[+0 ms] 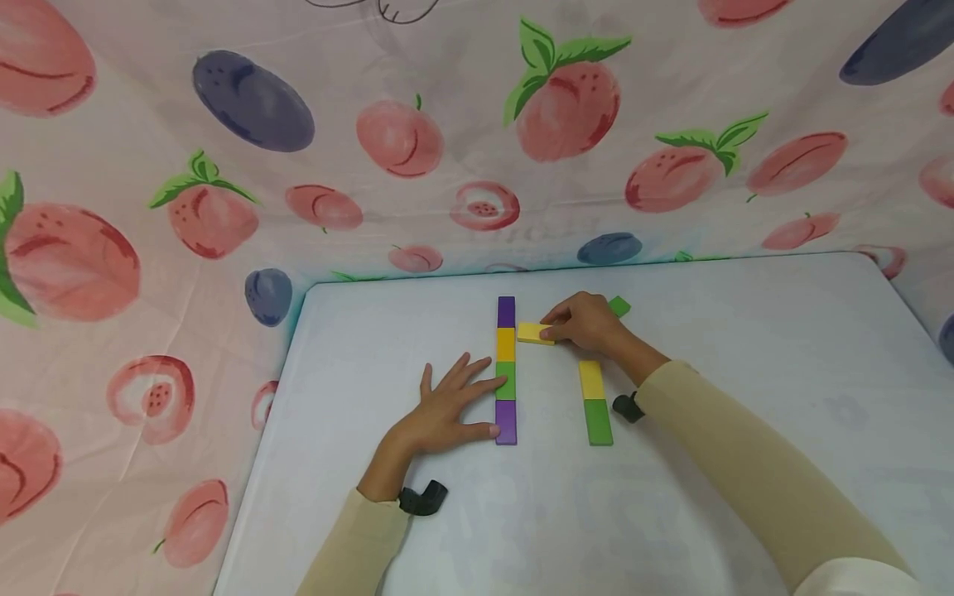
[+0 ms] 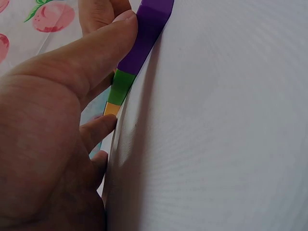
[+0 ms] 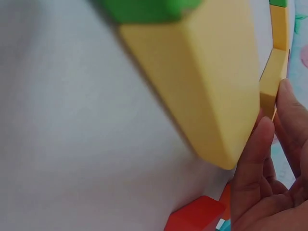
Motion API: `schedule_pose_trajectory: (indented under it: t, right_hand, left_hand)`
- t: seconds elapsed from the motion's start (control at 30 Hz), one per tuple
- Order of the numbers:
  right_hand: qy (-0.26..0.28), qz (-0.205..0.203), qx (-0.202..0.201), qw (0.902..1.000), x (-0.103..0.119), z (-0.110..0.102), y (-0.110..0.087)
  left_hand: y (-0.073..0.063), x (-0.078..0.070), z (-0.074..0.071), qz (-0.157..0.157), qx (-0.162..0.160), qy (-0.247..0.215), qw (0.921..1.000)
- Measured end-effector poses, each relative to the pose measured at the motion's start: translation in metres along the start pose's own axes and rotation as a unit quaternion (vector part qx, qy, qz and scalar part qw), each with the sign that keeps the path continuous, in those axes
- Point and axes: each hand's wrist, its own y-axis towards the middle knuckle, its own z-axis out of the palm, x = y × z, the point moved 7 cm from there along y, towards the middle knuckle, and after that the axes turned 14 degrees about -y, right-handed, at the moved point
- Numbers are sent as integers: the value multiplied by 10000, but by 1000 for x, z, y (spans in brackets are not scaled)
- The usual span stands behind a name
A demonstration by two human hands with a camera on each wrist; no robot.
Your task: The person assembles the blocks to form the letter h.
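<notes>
A straight line of flat blocks runs away from me in the head view: a purple block (image 1: 506, 311) at the far end, then an orange-yellow block (image 1: 506, 344), a green block (image 1: 507, 389) and a nearer purple block (image 1: 506, 418). My left hand (image 1: 447, 414) lies spread along its left side, thumb at the near purple block and a finger reaching the green one. On the other side, my right hand (image 1: 589, 321) pinches a yellow block (image 1: 529, 333) between thumb and fingers. That block lies crosswise, its left end right beside the orange-yellow block.
Nearer me on the right, a yellow block (image 1: 591, 379) and a green block (image 1: 599, 422) stand end to end. Another green block (image 1: 619, 306) shows behind my right hand. In the right wrist view a red block (image 3: 195, 214) appears low. Fruit-patterned cloth (image 1: 477, 124) hangs behind the white table (image 1: 745, 348).
</notes>
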Motion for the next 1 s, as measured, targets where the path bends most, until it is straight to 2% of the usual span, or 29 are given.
schedule_pose_trajectory:
  t: [0.3, 0.47, 0.8, 1.0]
  right_hand:
    - [379, 104, 136, 9991, -3, 2, 2]
    - [408, 205, 146, 9988, -3, 4, 3]
    - [251, 49, 10, 9997, 0, 3, 3]
    - [243, 119, 37, 9996, 0, 4, 3]
  left_hand:
    - [0, 0, 0, 34, -17, -13, 10000]
    - [0, 0, 0, 63, -35, -30, 10000]
    - [0, 1, 0, 76, -43, -42, 10000]
    - [0, 0, -1, 75, -52, -69, 9999]
